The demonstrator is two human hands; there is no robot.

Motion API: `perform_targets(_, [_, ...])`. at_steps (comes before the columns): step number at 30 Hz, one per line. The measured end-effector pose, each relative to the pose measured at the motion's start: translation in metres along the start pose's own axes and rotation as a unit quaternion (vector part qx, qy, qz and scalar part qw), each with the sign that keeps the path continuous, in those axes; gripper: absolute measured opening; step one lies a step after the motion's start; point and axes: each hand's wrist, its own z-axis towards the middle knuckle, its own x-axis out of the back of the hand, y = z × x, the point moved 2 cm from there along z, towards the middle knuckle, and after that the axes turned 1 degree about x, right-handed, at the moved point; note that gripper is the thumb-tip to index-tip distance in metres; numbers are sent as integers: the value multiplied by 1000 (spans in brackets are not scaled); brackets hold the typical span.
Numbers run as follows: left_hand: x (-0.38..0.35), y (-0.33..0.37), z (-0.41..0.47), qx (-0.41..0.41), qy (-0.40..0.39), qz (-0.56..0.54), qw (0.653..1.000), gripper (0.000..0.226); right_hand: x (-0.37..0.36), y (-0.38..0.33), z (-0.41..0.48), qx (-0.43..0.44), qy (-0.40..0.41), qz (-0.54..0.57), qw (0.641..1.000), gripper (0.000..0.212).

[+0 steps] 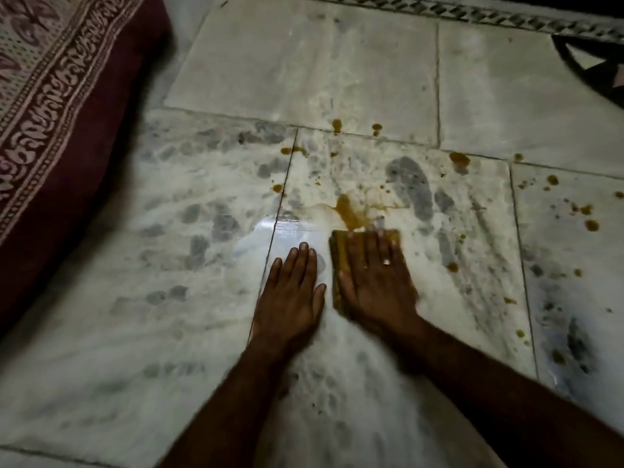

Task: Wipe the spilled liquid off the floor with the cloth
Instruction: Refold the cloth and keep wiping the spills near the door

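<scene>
A folded yellow-brown cloth (341,265) lies flat on the white marble floor (169,315). My right hand (378,282), wearing a ring, presses down on it with straight fingers. Just beyond the cloth's far edge sits a brown puddle of spilled liquid (349,212). Smaller brown drops (459,158) are scattered further back and to the right (591,225). My left hand (290,298) rests flat on the bare floor right beside the cloth, fingers straight. A wet shine shows on the tile left of the cloth.
A maroon patterned mattress or cushion (60,123) fills the left side. A dark patterned mat (594,69) lies at the top right. A decorative tile border (472,11) runs along the far edge.
</scene>
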Motion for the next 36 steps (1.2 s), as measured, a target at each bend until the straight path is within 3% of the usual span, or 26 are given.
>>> perform_targets(3, [1,-3,-1,-11,7,-1,1000,60,-3,-14,-19,125,5,-16,992,64])
perform_targets(7, [4,-3,-2,-3,-7,-7,1000,65,22,49,-56,274,3,-68,959,62])
perform_targets(10, [6,0,-1,-1,-13,3,1000,66,17,68,-31,191,-12,-83,978,64])
perform_targets(12, [6,-1,-2,-1,-16,1,1000,65,6,38,-7,97,-41,-52,993,65])
perform_targets(14, [6,-1,-1,-2,-9,9,1000,64,1,1,3,55,-4,-9,998,64])
perform_targets(16, [5,-1,-3,-3,-3,21,1000,65,1,-17,-19,101,49,22,993,65])
perform_targets(19, [1,9,-17,3,-6,35,999,69,8,4,-91,150,42,20,988,65])
perform_targets(23, [-4,38,-24,31,-18,23,999,73,10,76,-111,97,21,-27,995,64])
perform_targets(27, [-4,49,-22,70,-23,28,997,74,9,65,-44,33,17,9,999,68])
perform_targets(29, [-7,57,-25,58,-31,34,997,71,3,42,-36,55,27,26,998,70])
perform_targets(32, [-9,63,-38,20,-26,26,999,68,4,24,-95,100,22,40,994,66])
perform_targets(36, [-11,76,-75,-20,-29,22,999,68,19,64,-185,118,34,21,992,63])
